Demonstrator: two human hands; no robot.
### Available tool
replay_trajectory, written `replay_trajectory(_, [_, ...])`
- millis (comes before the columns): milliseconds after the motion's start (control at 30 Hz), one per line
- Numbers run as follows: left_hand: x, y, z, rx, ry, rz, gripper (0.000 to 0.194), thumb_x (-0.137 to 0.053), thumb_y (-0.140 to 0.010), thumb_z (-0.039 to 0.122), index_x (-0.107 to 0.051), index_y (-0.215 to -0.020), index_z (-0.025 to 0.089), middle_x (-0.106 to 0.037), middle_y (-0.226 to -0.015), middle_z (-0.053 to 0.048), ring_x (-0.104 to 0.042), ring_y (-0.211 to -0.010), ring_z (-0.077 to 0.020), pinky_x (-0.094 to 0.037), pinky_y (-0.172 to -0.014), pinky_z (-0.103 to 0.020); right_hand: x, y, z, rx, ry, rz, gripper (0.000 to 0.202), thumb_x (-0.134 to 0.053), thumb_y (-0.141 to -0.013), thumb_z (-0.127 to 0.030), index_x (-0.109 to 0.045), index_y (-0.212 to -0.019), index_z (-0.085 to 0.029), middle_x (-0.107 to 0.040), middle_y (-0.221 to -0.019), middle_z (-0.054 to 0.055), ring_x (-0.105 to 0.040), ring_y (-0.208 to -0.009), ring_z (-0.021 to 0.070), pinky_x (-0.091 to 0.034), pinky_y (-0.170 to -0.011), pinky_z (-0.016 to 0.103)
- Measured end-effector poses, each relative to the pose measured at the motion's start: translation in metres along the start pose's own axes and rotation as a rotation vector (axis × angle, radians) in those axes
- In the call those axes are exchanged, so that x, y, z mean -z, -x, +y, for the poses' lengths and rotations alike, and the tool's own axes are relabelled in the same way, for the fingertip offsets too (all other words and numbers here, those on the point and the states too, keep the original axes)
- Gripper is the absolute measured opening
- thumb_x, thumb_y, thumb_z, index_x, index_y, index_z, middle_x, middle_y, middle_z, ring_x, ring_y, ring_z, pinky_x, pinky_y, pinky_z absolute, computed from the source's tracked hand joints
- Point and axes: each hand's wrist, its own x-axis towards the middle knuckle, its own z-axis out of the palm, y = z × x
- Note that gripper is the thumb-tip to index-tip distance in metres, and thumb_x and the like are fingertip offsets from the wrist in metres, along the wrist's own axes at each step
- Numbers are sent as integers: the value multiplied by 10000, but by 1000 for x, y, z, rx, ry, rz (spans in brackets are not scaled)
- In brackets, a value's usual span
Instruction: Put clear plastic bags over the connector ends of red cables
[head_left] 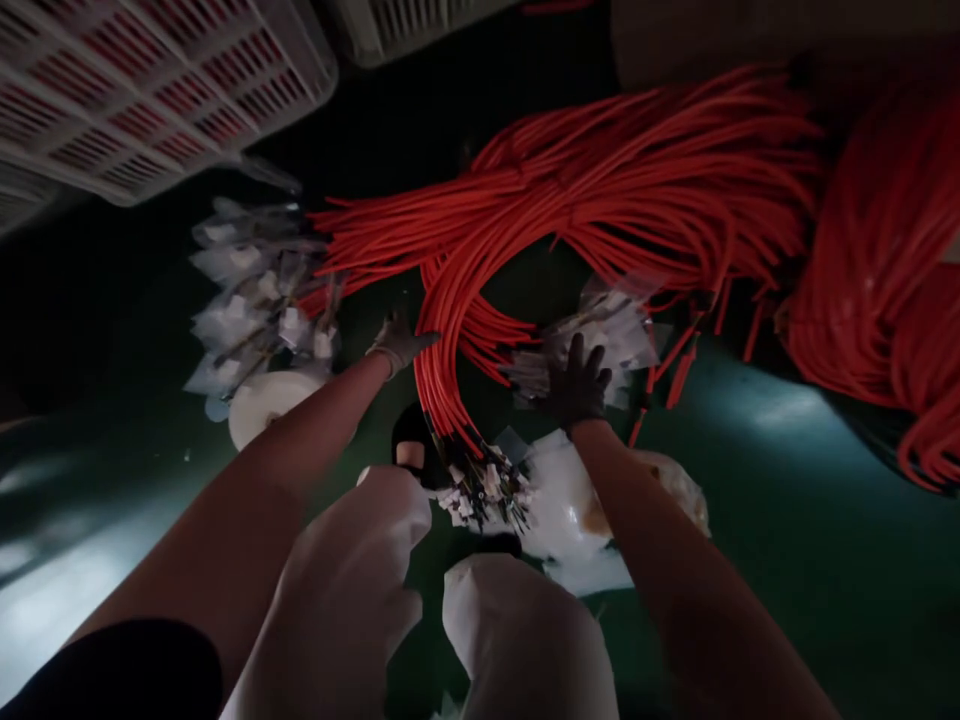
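A thick bundle of red cables (442,340) curves across the floor between my feet, its near ends carrying small white connectors (487,485). My gloved left hand (401,345) reaches the left side of this bend, thumb stretched towards the cables; its other fingers are partly hidden. Fingers spread, my right hand (581,385) in a dark glove lies on clear plastic bags (611,335) that cover cable ends. More bagged cable ends (251,290) lie in a stack at the left. Whether either palm presses on something is hidden.
White plastic crates (172,90) stand at the upper left. A white roll (262,405) lies under my left forearm. A white plastic bag (562,490) sits by my right forearm. Large coils of red cable (885,260) fill the right side of the green floor (810,560).
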Motion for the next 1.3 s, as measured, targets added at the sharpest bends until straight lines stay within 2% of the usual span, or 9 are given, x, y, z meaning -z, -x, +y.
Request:
replay_trajectory(100, [-13,-26,16,-29,-156,-48,868,-836,-751,426,-498,-1494,131,-491,-1527,-245,-403,-1490,-401,-339,-1225,-519,-15,-35,-4,-55,102,-60,1113,-888,-689,-405,-295,-1629,-346,-64,-1733,201,-74,-1523,611,-209,-1043,858])
replay_trajectory(200, [-25,-32,20,-83,-183,-8,889,-791,-781,499,-445,-1535,180,-418,-1581,-207,-420,-1471,-403,-387,-1201,-490,-30,-48,3,-23,100,40,978,-817,-773,-429,-329,-1616,-344,-92,-1729,206,-84,-1518,607,-197,-1044,850])
replay_trajectory(300, [-31,-35,15,-148,-218,65,864,-777,-781,530,-466,-1514,194,-462,-1536,-180,-488,-1405,-381,-436,-1161,-457,-42,-53,11,25,76,125,851,-731,-848,-404,-350,-1606,-342,-122,-1724,203,-100,-1520,594,-189,-1036,854])
replay_trajectory(400, [-27,-41,16,-239,-323,88,778,-739,-809,537,-513,-1462,179,-559,-1437,-171,-539,-1338,-365,-457,-1124,-446,-46,-55,14,36,60,147,792,-680,-883,-400,-358,-1604,-333,-142,-1721,197,-108,-1514,598,-181,-1034,858])
replay_trajectory(633, [-13,-50,38,-322,-649,-10,509,-509,-965,432,-604,-1321,80,-704,-1147,-195,-661,-1141,-354,-497,-1007,-457,-41,-55,10,47,12,171,766,-686,-894,-439,-397,-1592,-311,-186,-1708,213,-113,-1501,617,-188,-1033,867])
replay_trajectory(833, [2,-66,42,-459,-748,-114,434,-514,-932,411,-671,-1235,143,-726,-1162,-136,-653,-1142,-324,-475,-1065,-431,-46,-59,15,36,-35,204,614,-605,-973,-383,-453,-1568,-359,-223,-1703,201,-130,-1515,602,-195,-1047,878])
replay_trajectory(1000, [3,-74,47,-427,-792,-150,431,-514,-896,410,-669,-1193,139,-726,-1166,-116,-645,-1173,-333,-475,-1060,-426,-47,-63,19,60,-58,205,672,-659,-937,-409,-438,-1572,-390,-239,-1700,187,-146,-1506,600,-197,-1024,898])
replay_trajectory(1200, [-8,-80,49,-389,-906,-85,365,-459,-886,286,-688,-1111,112,-740,-1048,-140,-667,-1123,-337,-483,-1043,-416,-49,-65,21,64,-21,216,688,-639,-954,-341,-394,-1593,-405,-235,-1705,173,-156,-1502,602,-213,-1025,890])
replay_trajectory(1300, [-2,-83,53,-404,-932,-124,330,-474,-882,294,-695,-1055,121,-740,-1010,-129,-673,-1090,-324,-488,-1027,-410,-55,-67,24,67,-13,232,679,-631,-959,-354,-389,-1589,-433,-237,-1707,160,-175,-1499,600,-231,-1011,895])
